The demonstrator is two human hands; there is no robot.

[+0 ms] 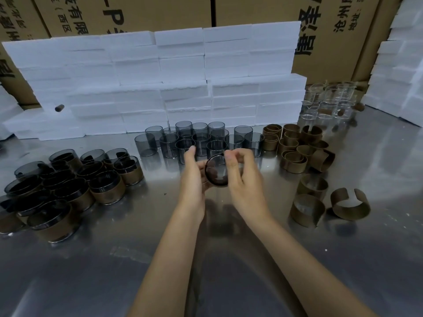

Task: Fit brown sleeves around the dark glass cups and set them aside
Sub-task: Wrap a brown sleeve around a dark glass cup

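Head view: sleeved cups (68, 184) massed left; bare cups (199, 140) and sleeves (295, 145) remain. Left hand (193, 177) and right hand (240, 172) grip one cup (216, 172).

Dark glass cup (216, 171) held above table, tilted, rim toward camera; brown sleeve not discernible.

this is a packing area in a warehouse or small factory. a steel work surface (251, 259) carries goods in batches: a cluster of dark glass cups (199, 140), a heap of brown sleeves (295, 145), sleeved cups (68, 186) massed at the left and clear glasses (329, 101) at the back right. behind them rise stacked white foam blocks (160, 83) and big printed cardboard cartons (338, 30).
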